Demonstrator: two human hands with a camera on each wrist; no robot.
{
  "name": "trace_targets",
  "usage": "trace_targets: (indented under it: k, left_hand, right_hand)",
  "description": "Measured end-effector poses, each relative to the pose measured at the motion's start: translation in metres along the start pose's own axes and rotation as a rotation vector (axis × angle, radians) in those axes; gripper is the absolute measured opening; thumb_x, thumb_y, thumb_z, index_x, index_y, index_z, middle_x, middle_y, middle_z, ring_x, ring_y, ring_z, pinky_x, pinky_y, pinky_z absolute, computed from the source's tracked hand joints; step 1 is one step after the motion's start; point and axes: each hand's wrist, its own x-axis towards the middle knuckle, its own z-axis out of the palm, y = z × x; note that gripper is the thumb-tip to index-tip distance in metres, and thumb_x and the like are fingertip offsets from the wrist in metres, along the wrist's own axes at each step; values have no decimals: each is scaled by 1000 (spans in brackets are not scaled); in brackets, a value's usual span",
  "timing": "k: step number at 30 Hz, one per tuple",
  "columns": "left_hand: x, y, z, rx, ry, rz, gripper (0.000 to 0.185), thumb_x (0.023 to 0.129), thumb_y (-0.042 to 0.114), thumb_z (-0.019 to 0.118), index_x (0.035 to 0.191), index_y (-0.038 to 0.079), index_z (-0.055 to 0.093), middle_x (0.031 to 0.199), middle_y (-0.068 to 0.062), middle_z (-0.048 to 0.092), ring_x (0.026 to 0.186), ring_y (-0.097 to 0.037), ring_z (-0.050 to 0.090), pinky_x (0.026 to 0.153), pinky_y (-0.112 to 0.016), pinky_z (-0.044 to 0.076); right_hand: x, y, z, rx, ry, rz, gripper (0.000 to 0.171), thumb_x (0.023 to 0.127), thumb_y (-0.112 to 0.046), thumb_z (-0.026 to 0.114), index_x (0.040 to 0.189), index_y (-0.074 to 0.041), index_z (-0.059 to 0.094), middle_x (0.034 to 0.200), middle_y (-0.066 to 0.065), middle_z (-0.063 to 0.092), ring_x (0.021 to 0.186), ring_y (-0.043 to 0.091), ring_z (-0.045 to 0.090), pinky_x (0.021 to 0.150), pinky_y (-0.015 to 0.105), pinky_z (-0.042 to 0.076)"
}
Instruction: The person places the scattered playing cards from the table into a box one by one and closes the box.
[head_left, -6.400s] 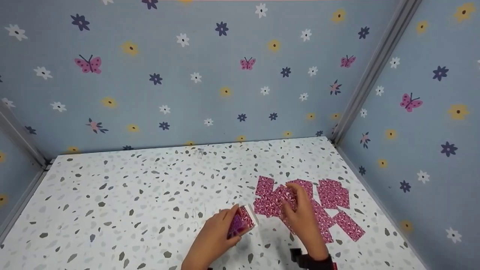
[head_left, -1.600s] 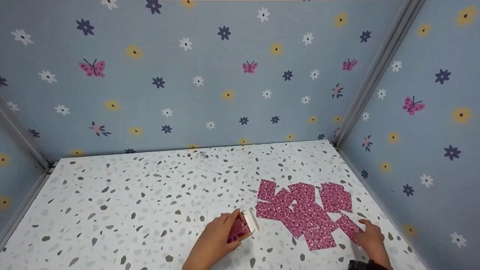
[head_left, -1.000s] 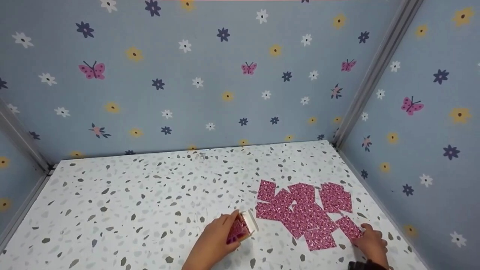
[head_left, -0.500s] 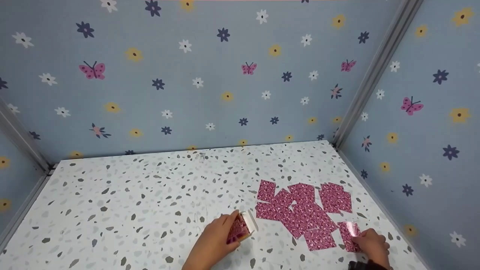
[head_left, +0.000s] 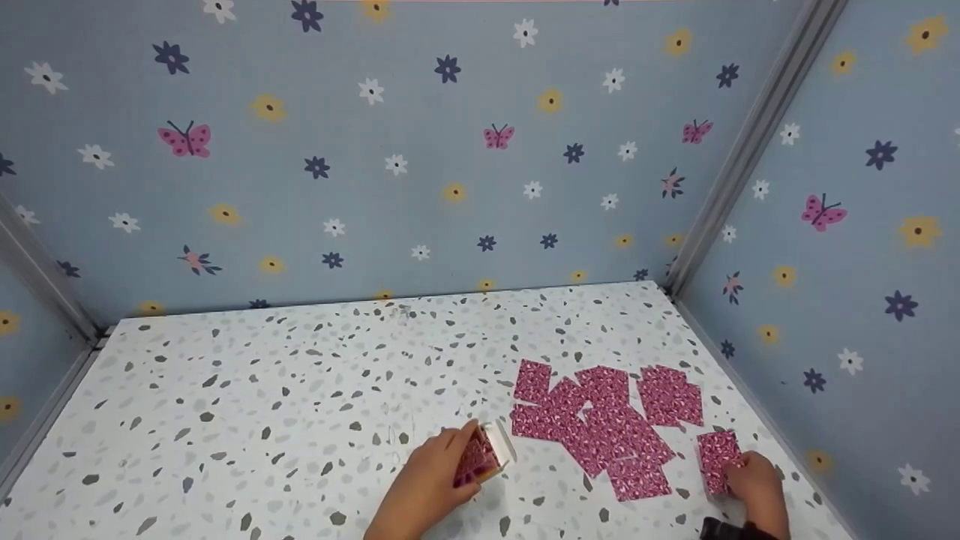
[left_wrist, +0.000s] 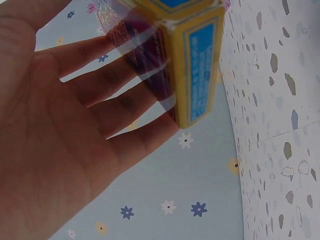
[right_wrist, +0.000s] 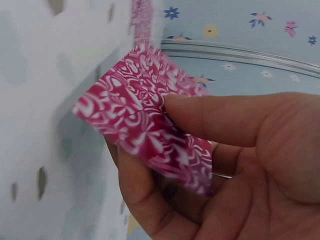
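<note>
Right hand [head_left: 757, 485]: thumb and fingers [right_wrist: 142, 197] pinch a pink-and-white card [right_wrist: 125, 112], tilted, just right of the scattered cards [head_left: 619, 431]. Left hand [head_left: 427, 476]: fingers curled round a small box [head_left: 474, 459], left of the scattered cards, white flap [head_left: 501, 444] toward them. Scattered cards lie flat, many overlapping, on speckled surface [head_left: 262, 390]. Flowered blue wall [head_left: 405, 135] stands beyond them.

This looks like a little booth, with blue walls [head_left: 420, 135] full of flowers [head_left: 170, 58] and butterflies [head_left: 184, 140], gray corner posts [head_left: 747, 150] and a speckled table [head_left: 262, 390].
</note>
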Motion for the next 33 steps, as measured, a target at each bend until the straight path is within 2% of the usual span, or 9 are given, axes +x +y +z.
trace_targets:
  k: [3, 5, 8, 12, 16, 21, 24, 28, 33]
  left_hand:
    - [0, 0, 0, 2, 0, 0, 72, 75, 24, 73, 138, 5, 42, 116, -9, 59, 101, -26, 59, 90, -44, 50]
    - [0, 1, 0, 0, -3, -4, 72, 75, 24, 72, 138, 5, 42, 116, -9, 59, 101, -26, 59, 89, -44, 50]
    - [0, 1, -1, -3, -5, -8, 72, 75, 25, 73, 138, 5, 43, 116, -9, 60, 101, -27, 59, 89, -44, 50]
    - [0, 2, 0, -1, -8, -13, 73, 74, 24, 74, 137, 5, 43, 116, -10, 60, 101, -28, 59, 90, -45, 50]
    - [1, 2, 0, -6, -23, -20, 74, 74, 25, 75, 138, 6, 43, 116, -10, 60, 101, -27, 59, 90, -45, 50]
    - [1, 3, 0, -13, -34, -27, 74, 74, 24, 75, 138, 5, 42, 117, -10, 60, 101, -28, 59, 90, -45, 50]
    - [1, 3, 1, -12, -30, -24, 75, 74, 25, 75, 138, 5, 42, 117, -10, 60, 102, -28, 59, 91, -46, 49]
    - [1, 4, 1, -16, -24, -20, 75, 74, 25, 75, 138, 6, 41, 118, -11, 59, 103, -29, 59, 91, -46, 49]
    - [1, 4, 2, -14, -23, -17, 75, 74, 25, 75, 138, 6, 41, 118, -11, 59, 103, -29, 59, 91, -47, 49]
  right_hand:
    - [-5, -11, 0, 53, -5, -67, 42, 90, -10, 45, 120, 18, 40, 106, 33, 50, 87, 31, 56, 72, 37, 51]
    - [-9, -19, 2, 116, -17, -118, 47, 89, -9, 47, 126, 17, 36, 115, 37, 46, 83, 27, 61, 70, 35, 54]
    - [-18, -35, 7, 224, -30, -186, 51, 89, -5, 47, 132, 15, 28, 120, 39, 42, 69, 16, 64, 61, 29, 57]
    - [-35, -61, 20, 292, -43, -302, 49, 90, -3, 47, 133, 11, 26, 120, 40, 42, 61, 14, 63, 58, 29, 57]
    - [-52, -86, 36, 280, -59, -398, 43, 92, -3, 48, 131, 5, 31, 122, 38, 43, 59, 16, 61, 55, 31, 57]
    - [-65, -106, 53, 260, -93, -449, 42, 90, 0, 44, 131, 2, 34, 115, 32, 43, 61, 19, 57, 53, 33, 56]
    - [-70, -113, 60, 257, -106, -467, 46, 86, 3, 45, 132, 2, 35, 114, 29, 44, 66, 20, 56, 55, 34, 57]
    - [-76, -118, 63, 241, -111, -501, 51, 83, 5, 47, 133, 3, 35, 124, 34, 42, 76, 24, 58, 57, 36, 57]
    - [-85, -123, 64, 228, -81, -538, 46, 83, 5, 50, 128, 3, 41, 121, 31, 45, 77, 24, 59, 58, 33, 56]
